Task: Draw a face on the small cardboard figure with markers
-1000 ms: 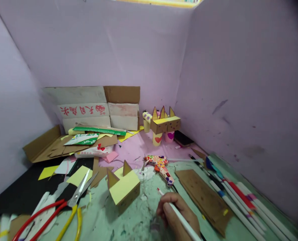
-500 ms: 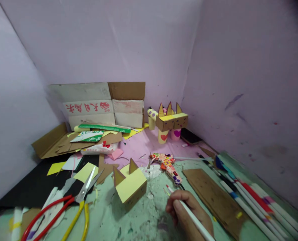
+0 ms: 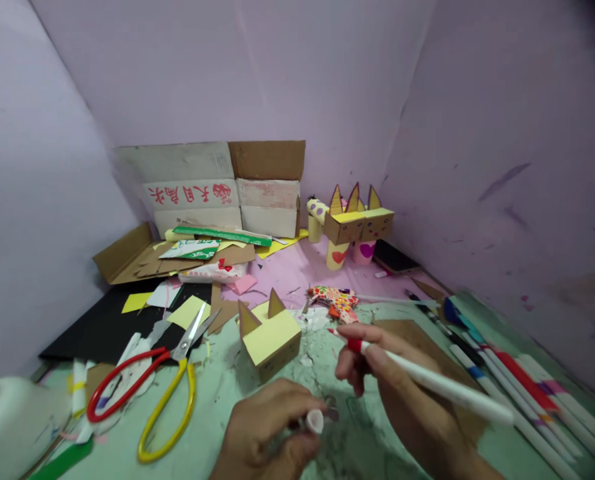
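In my right hand (image 3: pixel 402 387) is an uncapped white felt-tip marker (image 3: pixel 442 383) with a red tip and collar; the fingers close round its front, and the tip points up and left. My left hand (image 3: pixel 267 430) is closed on a small white marker cap (image 3: pixel 315 421), its round end facing right. Just beyond the left hand stands a small cardboard box head (image 3: pixel 271 343) with a pale yellow top and two pointed ears; neither hand touches it. Faint marks show on its right-facing side. Behind the marker tip lies a flower-patterned glue gun (image 3: pixel 336 301), its handle partly covered by my right hand.
Scissors (image 3: pixel 180 360) with red and yellow handles lie open on the left. Several markers (image 3: pixel 517 393) and a cardboard strip (image 3: pixel 412 330) lie on the right. Two cat figures (image 3: pixel 360 227) stand behind, near a phone (image 3: pixel 395 257). A cardboard box (image 3: pixel 270 207) and paper scraps fill the back left.
My left hand has come into view from below, holding the cap. My right hand has turned and risen, so the red-tipped marker shows along its length. The view has shifted left and down.
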A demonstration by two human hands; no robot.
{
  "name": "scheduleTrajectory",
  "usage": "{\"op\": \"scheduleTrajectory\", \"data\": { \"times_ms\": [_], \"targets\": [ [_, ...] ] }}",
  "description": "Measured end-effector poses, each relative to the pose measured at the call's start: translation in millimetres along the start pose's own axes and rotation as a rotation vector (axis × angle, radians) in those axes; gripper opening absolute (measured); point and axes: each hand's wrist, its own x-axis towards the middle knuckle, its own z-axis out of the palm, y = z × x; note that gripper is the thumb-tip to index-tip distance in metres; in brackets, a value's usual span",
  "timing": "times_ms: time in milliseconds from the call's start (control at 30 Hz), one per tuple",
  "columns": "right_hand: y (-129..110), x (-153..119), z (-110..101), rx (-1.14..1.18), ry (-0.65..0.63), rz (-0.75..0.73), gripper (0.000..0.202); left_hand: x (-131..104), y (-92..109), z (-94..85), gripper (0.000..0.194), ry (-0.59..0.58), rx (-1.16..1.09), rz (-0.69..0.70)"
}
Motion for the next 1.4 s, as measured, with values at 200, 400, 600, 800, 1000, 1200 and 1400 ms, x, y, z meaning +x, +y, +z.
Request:
{"op": "scheduleTrajectory", "data": {
  "times_ms": [200, 400, 600, 800, 1000, 1200, 1400],
  "targets": [
    [11.7, 0.1, -18.2, -0.081, 0.185, -0.024, 0.052, -2.2, -27.1, 15.9, 0.013, 0.088, 0.093, 0.064],
    [8.6, -7.0, -16.4, -0.024, 0.113, -0.086, 0.033, -3.4, -20.6, 18.3, 0.017, 0.082, 0.115, 0.045],
    [4.9, -14.2, -5.0, -0.152, 0.217, -0.129, 0.034, -10.5, -24.4, 19.5, 0.019, 0.079, 0.142, 0.005],
    [4.7, -19.5, -1.3, -0.124, 0.197, -0.174, 0.038, -12.3, -25.6, 20.7, 0.019, 0.082, 0.194, -0.030],
    [5.9, -17.1, -8.7, -0.258, 0.043, -0.281, 0.030, -18.1, -37.6, 26.7, 0.019, 0.104, 0.170, 0.023],
    [4.2, -16.1, -15.9, -0.404, -0.088, -0.356, 0.023, -19.9, -44.2, 29.5, 0.022, 0.093, 0.170, 0.041],
    [6.0, -19.2, -7.6, -0.515, -0.180, -0.384, 0.017, -13.5, -36.9, 25.8, 0.020, 0.089, 0.163, 0.012]
  ]
}}
